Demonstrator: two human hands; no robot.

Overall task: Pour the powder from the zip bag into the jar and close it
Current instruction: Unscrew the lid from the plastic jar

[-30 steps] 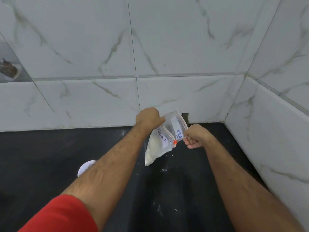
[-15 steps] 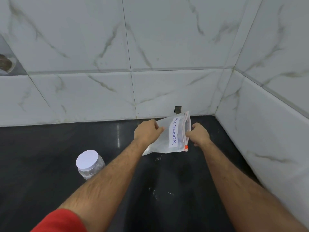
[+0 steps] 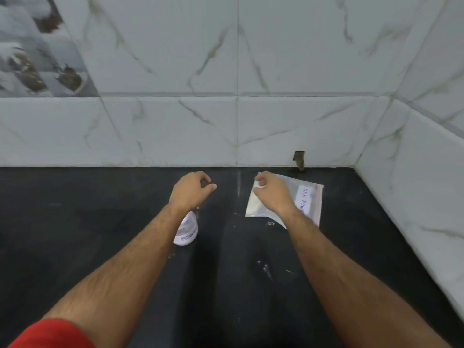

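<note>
The clear zip bag (image 3: 310, 197) with a white "MILK POWDER" label and a red zip strip lies flat on the black counter (image 3: 88, 222) near the back right corner. My right hand (image 3: 272, 195) is on top of it, fingertips pinching its far left corner. My left hand (image 3: 192, 193) hovers left of the bag, fingers loosely curled and holding nothing. The clear jar (image 3: 187, 234) with a white lid and a label stands under my left wrist, which hides part of it.
White marble-look tiled walls close the counter at the back (image 3: 175, 131) and on the right (image 3: 414, 197). A small hole (image 3: 299, 162) sits in the back wall just behind the bag. Specks of spilled powder (image 3: 266, 268) dot the counter between my forearms.
The bag went from held up between both hands to lying flat on the counter. My left hand has let go and moved left, above the jar. The view shifted left.
</note>
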